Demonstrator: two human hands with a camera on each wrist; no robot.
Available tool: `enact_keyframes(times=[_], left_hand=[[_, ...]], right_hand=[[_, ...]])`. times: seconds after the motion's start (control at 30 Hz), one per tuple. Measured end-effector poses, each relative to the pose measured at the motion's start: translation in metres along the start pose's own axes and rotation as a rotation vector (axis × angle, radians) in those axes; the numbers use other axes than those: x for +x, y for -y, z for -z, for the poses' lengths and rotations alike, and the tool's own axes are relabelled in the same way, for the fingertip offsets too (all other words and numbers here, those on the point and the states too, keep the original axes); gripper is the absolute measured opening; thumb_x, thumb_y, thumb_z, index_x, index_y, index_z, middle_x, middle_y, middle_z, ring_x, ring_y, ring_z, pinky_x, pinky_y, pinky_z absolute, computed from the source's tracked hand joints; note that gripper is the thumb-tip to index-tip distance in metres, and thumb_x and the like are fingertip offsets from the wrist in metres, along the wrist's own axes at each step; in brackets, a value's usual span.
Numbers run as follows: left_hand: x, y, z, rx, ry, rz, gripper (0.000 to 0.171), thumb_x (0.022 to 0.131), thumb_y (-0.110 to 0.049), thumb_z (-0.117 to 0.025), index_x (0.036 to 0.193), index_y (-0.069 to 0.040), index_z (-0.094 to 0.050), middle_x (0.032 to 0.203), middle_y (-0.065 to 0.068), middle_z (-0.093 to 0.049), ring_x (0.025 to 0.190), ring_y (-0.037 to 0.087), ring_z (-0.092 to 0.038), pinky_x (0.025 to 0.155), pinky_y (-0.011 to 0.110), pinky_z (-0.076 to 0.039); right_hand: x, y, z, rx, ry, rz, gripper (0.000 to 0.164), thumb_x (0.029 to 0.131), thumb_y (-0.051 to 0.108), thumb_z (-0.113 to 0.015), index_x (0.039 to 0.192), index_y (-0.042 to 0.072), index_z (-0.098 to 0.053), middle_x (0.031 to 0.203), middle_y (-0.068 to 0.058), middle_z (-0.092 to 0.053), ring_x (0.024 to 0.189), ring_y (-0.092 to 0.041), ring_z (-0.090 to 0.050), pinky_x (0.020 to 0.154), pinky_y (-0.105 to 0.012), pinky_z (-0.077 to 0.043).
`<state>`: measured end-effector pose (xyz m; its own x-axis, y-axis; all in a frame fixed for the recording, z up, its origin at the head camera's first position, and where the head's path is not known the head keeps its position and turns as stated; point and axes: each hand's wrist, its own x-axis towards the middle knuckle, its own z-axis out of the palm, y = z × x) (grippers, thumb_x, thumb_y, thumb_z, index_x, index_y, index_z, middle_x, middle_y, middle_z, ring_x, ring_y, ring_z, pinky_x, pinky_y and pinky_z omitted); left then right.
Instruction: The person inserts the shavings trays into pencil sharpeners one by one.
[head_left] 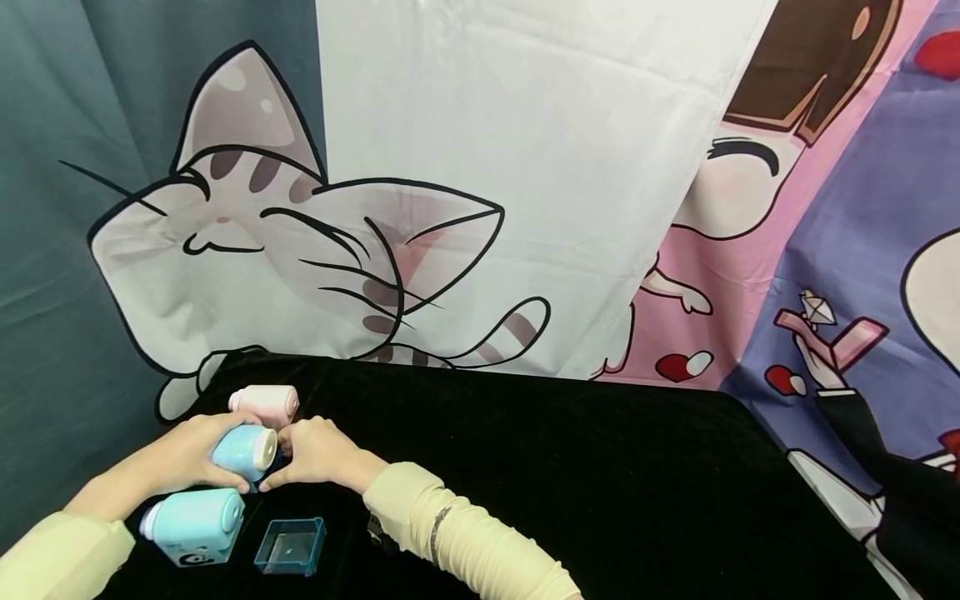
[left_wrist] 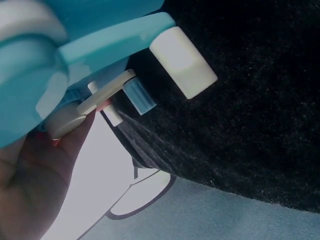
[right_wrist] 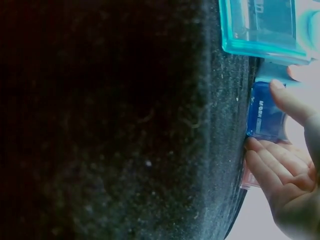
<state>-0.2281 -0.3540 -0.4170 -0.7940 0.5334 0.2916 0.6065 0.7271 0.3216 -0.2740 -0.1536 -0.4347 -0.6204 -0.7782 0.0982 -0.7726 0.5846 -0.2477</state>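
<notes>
My left hand [head_left: 191,454] grips a blue crank pencil sharpener [head_left: 238,452], thumb on the near side and fingers over the far side. Its dark blue see-through shavings drawer [right_wrist: 265,112] faces my right hand [head_left: 318,454], which pinches it between thumb and fingers. Nearer the front lies a teal sharpener [head_left: 198,521] with a panda picture; its white crank knob [left_wrist: 182,62] shows large in the left wrist view. Behind the hands is a pink sharpener [head_left: 266,402]. A loose see-through blue drawer [head_left: 291,546] sits to the right of the teal sharpener.
Black cloth [head_left: 562,483] covers the table. Behind it hangs a printed curtain [head_left: 525,125] with a cartoon cat. A dark band [head_left: 381,533] shows under the right sleeve.
</notes>
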Motion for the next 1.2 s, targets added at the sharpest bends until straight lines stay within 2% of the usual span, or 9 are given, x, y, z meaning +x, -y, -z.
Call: enact_keyframes(times=[0.23, 0.4, 0.97, 1.2], left_hand=[[0.0006, 0.0003, 0.0003, -0.011, 0.015, -0.009, 0.067, 0.058, -0.049, -0.079, 0.107, -0.013, -0.051, 0.093, -0.004, -0.057, 0.076, 0.005, -0.049, 0.059, 0.028, -0.043], [0.0005, -0.0003, -0.0002, -0.019, 0.029, 0.014, 0.067, 0.058, -0.049, -0.079, 0.107, -0.013, -0.051, 0.093, -0.004, -0.057, 0.076, 0.005, -0.049, 0.059, 0.029, -0.043], [0.0010, 0.0000, -0.0003, 0.004, 0.002, -0.009, 0.066, 0.057, -0.049, -0.079, 0.105, -0.014, -0.051, 0.092, -0.004, -0.057, 0.075, 0.004, -0.049, 0.058, 0.028, -0.043], [0.0026, -0.0019, 0.0007, -0.010, 0.039, 0.036, 0.066, 0.057, -0.050, -0.079, 0.105, -0.013, -0.051, 0.093, -0.003, -0.057, 0.076, 0.006, -0.049, 0.060, 0.029, -0.043]], right_hand=[[-0.0004, -0.0011, -0.0020, 0.032, -0.007, -0.014, 0.044, 0.065, 0.055, -0.073, 0.100, 0.029, -0.065, 0.084, 0.022, -0.065, 0.069, 0.016, -0.046, 0.063, -0.006, -0.037], [0.0004, -0.0013, -0.0046, 0.050, -0.008, -0.022, 0.047, 0.064, 0.054, -0.074, 0.103, 0.029, -0.065, 0.087, 0.023, -0.066, 0.072, 0.018, -0.047, 0.068, -0.006, -0.038], [0.0031, 0.0024, -0.0032, 0.051, -0.020, -0.055, 0.048, 0.062, 0.056, -0.075, 0.103, 0.032, -0.065, 0.085, 0.025, -0.065, 0.072, 0.017, -0.047, 0.067, -0.008, -0.038], [0.0043, 0.0030, -0.0017, 0.030, -0.005, -0.060, 0.048, 0.061, 0.057, -0.074, 0.103, 0.034, -0.065, 0.084, 0.027, -0.064, 0.074, 0.017, -0.047, 0.068, -0.010, -0.037]])
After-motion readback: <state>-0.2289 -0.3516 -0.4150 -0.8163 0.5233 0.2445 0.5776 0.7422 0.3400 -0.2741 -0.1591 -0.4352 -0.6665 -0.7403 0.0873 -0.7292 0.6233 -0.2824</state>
